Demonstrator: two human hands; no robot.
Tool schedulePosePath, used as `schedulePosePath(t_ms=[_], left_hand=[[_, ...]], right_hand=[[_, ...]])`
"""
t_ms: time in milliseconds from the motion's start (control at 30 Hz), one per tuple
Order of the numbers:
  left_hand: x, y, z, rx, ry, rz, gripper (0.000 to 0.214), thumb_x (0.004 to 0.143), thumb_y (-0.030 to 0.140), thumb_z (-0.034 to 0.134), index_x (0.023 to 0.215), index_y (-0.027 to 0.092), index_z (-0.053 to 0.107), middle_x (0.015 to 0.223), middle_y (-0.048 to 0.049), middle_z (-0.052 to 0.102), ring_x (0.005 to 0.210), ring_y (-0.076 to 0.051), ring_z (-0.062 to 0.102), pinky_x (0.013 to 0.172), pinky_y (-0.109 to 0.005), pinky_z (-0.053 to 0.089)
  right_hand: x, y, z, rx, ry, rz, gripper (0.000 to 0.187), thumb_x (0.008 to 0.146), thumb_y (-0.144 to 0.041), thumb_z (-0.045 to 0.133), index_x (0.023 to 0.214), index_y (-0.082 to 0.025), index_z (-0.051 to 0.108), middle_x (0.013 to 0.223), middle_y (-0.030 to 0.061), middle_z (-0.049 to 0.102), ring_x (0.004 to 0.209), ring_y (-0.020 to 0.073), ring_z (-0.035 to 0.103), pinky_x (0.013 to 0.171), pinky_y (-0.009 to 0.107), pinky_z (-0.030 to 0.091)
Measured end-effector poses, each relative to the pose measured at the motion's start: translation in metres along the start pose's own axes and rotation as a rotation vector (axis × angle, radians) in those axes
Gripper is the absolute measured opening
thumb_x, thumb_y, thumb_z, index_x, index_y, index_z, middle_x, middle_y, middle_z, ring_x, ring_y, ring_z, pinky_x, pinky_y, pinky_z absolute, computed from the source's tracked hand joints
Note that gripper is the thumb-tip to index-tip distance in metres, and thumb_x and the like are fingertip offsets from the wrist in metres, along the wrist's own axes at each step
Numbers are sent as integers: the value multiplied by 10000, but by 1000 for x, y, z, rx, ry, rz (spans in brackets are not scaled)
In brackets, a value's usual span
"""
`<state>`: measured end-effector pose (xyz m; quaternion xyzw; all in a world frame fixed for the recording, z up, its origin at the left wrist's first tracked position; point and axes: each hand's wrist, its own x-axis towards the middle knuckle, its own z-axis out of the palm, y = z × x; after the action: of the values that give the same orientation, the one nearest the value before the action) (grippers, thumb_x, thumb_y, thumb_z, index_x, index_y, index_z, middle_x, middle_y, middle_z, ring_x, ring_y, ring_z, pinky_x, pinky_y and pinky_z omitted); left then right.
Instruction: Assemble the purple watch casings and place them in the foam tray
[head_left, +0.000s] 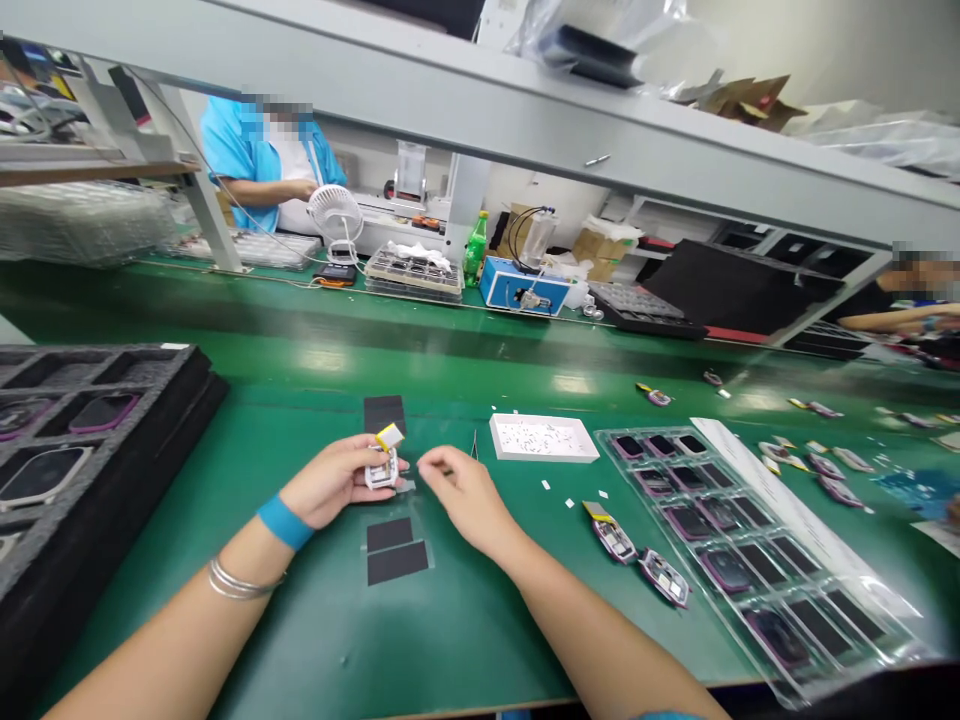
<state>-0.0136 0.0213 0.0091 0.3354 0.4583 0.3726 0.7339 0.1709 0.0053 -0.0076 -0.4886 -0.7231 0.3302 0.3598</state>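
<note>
- A small circuit module (382, 468) with a yellow tab lies near the bench's middle, its long axis pointing far.
- The left hand (334, 482) holds it closed between thumb and fingers.
- The right hand (466, 495) is just right of it, fingers (435, 462) pinched narrow; whether they hold anything is unclear.
- The left forearm (202, 610) and right forearm (577, 625) angle inward from the near edge.
- Black rectangular pads (397, 552) lie just nearer on the green bench mat (480, 625).

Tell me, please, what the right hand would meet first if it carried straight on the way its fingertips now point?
The right hand points left and slightly upward, so it would probably meet the small electronic module held in the left hand first, though depth is hard to judge from this view.
</note>
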Motion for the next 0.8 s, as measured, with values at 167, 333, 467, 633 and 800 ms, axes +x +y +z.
schedulePosePath(t_ms=[167,333,467,633,800], left_hand=[[-2,5,-15,-3,-198,-112,207,698,150,702,882,129,608,854,-127,713,815,-240,681,754,-406,548],[2,-4,-15,53,-272,-162,246,682,159,717,896,137,599,867,-127,712,797,-230,680,729,-387,549],[3,-5,-16,33,-285,-154,235,692,158,709,898,138,597,876,-126,709,804,-227,678,731,-381,549],[3,-3,-16,12,-277,-173,215,688,147,711,874,136,603,866,-122,711,813,-233,677,735,-390,548],[4,-3,-18,-22,-294,-190,214,699,132,693,897,141,612,862,-119,710,813,-227,672,781,-429,532]], right_hand=[[-12,-7,6,-356,-197,-56,119,749,-73,649,736,-187,678,964,51,606,967,202,544,858,347,455],[-13,-6,9,-352,-222,-41,105,730,-90,692,698,-189,684,977,43,598,949,198,532,863,347,454],[-11,-4,12,-331,-207,-12,80,739,-113,697,699,-173,661,967,45,572,944,199,523,861,354,452],[-15,-9,10,-434,-270,-101,78,830,-83,562,812,-154,589,985,70,532,926,192,499,826,353,459],[-15,-20,-10,-376,-308,-167,103,876,-95,506,819,-175,536,998,46,510,937,170,504,840,354,440]])
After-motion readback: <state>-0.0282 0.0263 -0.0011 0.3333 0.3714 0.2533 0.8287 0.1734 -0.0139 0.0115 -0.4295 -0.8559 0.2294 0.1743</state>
